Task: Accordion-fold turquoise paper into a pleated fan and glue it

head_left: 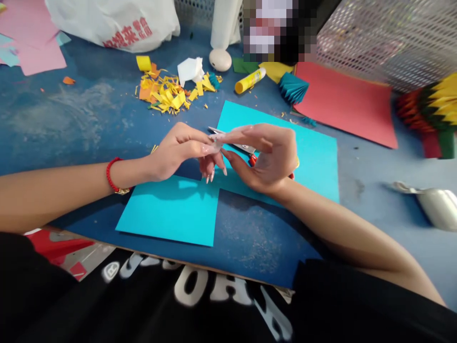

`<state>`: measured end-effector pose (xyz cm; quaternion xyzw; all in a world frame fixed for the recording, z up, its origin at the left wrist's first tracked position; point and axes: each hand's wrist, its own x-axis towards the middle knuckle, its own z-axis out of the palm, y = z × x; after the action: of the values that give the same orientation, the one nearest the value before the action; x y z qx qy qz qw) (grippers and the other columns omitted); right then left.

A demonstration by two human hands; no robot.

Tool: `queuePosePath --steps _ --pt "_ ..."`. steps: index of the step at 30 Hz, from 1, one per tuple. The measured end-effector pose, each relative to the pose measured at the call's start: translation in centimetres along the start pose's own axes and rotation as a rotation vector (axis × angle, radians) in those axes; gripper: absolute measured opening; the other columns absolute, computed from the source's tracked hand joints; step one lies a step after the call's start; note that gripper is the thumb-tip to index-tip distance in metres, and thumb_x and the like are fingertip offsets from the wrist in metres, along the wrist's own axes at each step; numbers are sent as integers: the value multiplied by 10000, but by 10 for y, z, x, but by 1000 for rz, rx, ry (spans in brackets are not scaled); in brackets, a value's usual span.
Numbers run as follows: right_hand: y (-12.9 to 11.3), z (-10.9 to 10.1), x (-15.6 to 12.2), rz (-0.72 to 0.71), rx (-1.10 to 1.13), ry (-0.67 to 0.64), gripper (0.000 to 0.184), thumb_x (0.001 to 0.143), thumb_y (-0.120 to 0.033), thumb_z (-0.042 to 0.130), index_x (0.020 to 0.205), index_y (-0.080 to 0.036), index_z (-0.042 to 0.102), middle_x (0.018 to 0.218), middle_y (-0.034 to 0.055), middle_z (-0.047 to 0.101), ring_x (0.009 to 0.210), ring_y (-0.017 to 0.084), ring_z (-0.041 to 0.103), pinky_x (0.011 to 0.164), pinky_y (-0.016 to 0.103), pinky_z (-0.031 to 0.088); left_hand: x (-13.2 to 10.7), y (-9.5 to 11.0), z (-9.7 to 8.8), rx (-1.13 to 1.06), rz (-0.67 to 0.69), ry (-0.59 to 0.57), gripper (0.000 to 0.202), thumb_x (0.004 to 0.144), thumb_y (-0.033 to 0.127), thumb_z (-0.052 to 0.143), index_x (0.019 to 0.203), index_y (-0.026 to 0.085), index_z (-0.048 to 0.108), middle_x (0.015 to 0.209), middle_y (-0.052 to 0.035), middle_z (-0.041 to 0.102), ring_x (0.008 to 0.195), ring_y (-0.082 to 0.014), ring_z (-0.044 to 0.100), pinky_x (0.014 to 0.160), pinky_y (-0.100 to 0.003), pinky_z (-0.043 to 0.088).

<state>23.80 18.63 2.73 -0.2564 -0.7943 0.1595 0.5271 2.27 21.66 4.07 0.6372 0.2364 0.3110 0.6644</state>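
Observation:
My left hand (pixel 182 150), with a red bracelet at the wrist, meets my right hand (pixel 266 155) above the blue table. Its thumb and index finger pinch together at my right fingertips, while its other fingers hang down. What lies in that pinch, if anything, is too small to make out. On my right hand the long fingers stretch toward the left, with the thumb apart below them. Beneath it lies a pair of scissors (pixel 244 145) with red on its handles, partly hidden. Two turquoise paper pieces (pixel 171 209) rest under the hands, one of them larger and farther right.
Yellow and orange paper scraps (pixel 171 93) lie beyond my hands, near a yellow glue stick (pixel 250 81) and a teal folded paper (pixel 293 88). Red paper (pixel 346 105) is at right, with a mouse (pixel 439 207) nearer. A white plastic bag (pixel 117 24) stands behind.

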Motion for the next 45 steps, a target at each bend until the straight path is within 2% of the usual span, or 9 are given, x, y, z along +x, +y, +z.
queuePosePath --steps 4,8,11,16,24,28,32,36,45 --pt "0 2 3 142 22 41 413 1028 -251 593 1332 -518 511 1238 -66 748 1143 224 748 951 471 663 4 -2 0 55 -8 31 139 781 490 704 743 455 832 671 -28 750 537 -243 662 529 -401 558" --pt "3 1 10 262 -29 25 35 1055 -360 571 1035 -356 599 975 -16 703 869 198 695 763 416 600 7 -2 2 105 -10 81 182 813 469 666 777 428 839 707 -24 763 632 -234 699 587 -373 556" --pt "7 2 15 313 12 -78 209 1075 -420 524 906 -304 565 817 -15 638 724 183 610 665 394 537 5 -1 4 129 -1 116 210 861 409 641 799 364 836 721 -15 761 654 -212 702 605 -340 558" --pt "10 4 18 368 133 -265 372 1099 -541 431 831 -295 511 725 -16 609 670 184 607 729 400 581 4 3 7 227 -8 80 293 936 346 579 747 277 792 707 3 741 652 -172 705 614 -282 559" --pt "12 2 18 192 125 -319 310 1115 -394 443 837 -261 479 791 -15 591 722 144 583 695 325 503 6 2 3 187 -1 11 209 851 352 645 717 354 806 698 -10 760 608 -219 709 566 -357 591" --pt "10 2 17 152 156 -248 338 1109 -398 474 813 -238 489 724 -21 554 666 125 530 658 303 451 6 0 0 217 68 -28 238 866 313 618 693 326 780 643 -5 742 522 -180 652 484 -322 555" --pt "7 3 16 121 116 -168 354 1106 -385 480 785 -237 475 694 -29 504 620 113 455 617 298 405 3 2 -1 309 139 -77 286 903 266 576 674 291 744 603 -9 718 558 -187 681 477 -319 552" --pt "7 2 16 177 87 -147 387 1101 -445 487 770 -245 460 691 -28 506 608 117 445 611 303 413 0 2 1 358 223 -61 297 929 308 565 689 357 733 603 1 704 585 -202 687 483 -352 524" --pt "8 3 16 276 187 -51 354 1079 -400 561 769 -246 489 685 -18 518 594 126 435 599 340 406 -1 2 3 374 243 -47 338 978 307 540 692 257 714 651 -18 708 631 -180 688 578 -327 531"
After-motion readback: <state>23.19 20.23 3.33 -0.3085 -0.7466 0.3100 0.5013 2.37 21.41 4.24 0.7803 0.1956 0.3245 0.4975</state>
